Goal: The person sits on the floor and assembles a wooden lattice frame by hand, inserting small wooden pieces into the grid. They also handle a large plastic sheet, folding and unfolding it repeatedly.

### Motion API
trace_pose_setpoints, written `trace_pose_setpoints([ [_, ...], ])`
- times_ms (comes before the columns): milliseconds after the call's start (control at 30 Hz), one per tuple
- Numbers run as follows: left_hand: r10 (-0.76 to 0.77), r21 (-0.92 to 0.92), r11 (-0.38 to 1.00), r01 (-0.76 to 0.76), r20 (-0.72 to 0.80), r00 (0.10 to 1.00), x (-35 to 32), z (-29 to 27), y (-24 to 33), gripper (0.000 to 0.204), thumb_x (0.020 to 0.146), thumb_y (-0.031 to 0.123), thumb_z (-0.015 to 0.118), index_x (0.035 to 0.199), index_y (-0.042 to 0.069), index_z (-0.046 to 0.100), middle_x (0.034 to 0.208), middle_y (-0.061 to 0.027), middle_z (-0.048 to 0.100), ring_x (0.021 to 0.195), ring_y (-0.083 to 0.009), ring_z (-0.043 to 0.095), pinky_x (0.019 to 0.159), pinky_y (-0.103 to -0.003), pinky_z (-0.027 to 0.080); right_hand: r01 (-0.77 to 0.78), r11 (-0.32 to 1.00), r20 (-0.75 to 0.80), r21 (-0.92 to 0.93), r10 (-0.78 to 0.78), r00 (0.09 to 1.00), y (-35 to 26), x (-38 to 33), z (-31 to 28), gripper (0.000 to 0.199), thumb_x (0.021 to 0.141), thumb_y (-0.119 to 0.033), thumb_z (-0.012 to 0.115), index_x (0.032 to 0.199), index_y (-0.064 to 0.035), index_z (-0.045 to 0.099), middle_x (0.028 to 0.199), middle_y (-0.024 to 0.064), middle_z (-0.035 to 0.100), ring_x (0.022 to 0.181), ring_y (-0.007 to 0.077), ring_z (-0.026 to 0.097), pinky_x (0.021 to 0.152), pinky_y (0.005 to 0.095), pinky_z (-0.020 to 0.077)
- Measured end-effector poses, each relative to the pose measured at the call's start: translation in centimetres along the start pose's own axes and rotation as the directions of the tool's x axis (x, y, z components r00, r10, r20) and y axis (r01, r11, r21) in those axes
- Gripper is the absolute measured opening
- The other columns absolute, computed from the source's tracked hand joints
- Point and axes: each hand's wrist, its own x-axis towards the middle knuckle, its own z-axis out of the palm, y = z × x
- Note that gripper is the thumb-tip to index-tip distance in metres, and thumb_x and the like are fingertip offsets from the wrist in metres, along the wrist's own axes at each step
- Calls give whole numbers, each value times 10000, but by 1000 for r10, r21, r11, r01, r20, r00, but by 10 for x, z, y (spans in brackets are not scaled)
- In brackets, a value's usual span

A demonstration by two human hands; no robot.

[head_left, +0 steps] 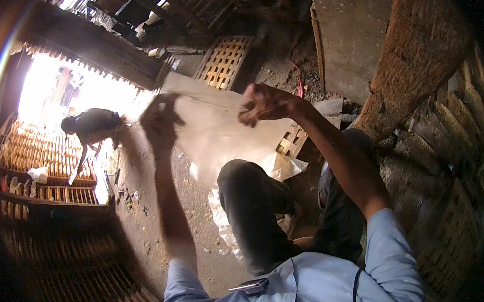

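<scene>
A large pale, thin sheet [215, 130] spreads in front of my knees, over a woven slatted panel [225, 60] whose ends show beyond it. My left hand [162, 118] is at the sheet's left edge, blurred by motion, so its grip is unclear. Above the sheet's right side, my right hand [262, 105] is closed with fingertips pinched together; what is in them cannot be made out. A faint thin line runs across the sheet between the hands. Crumpled whitish plastic [224, 221] lies beneath and beside the sheet near my left knee.
My bent knees [253, 201] are close below the sheet. At left, a person [98, 124] bends over near a bright opening and a slatted bamboo platform [45, 151]. A thick wooden post [416, 61] and a board [349, 42] stand at right. Small scraps [130, 195] litter the dirt floor.
</scene>
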Motion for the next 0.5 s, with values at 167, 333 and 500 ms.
trace_pose_setpoints([
  [167, -35, -37, 999, 28, -192, 981, 6, -76, -40, 254, 1007, 214, 620, 1121, 7, 715, 806, -10, 718, 560, -33, 574, 503, -196, 443, -289, 946, -249, -144, 248, 936, 10, -32, -31, 392, 903, -272, 756, 1116, 48, 675, 968, 161, 742, 811, 219, 730, 743, 351, 618],
  [333, -207, 172, 950, 261, -280, 937, -15, -144, -86, 324, 1022, 333, 579, 1136, 62, 717, 593, -24, 566, 554, -126, 559, 565, -341, 451, -245, 875, -365, -418, 85, 927, 18, -49, -61, 400, 866, -374, 780, 911, 19, 713, 777, 74, 734, 709, 158, 702, 649, 353, 566],
  [500, -250, 570, 732, 373, -284, 926, -57, -144, -127, 377, 979, 310, 622, 1256, 55, 618, 970, -118, 594, 814, -242, 613, 742, -375, 499, 104, 971, -429, -214, -189, 883, -13, -44, -54, 243, 902, -262, 756, 882, -23, 724, 802, 50, 728, 686, 123, 663, 610, 299, 548],
])
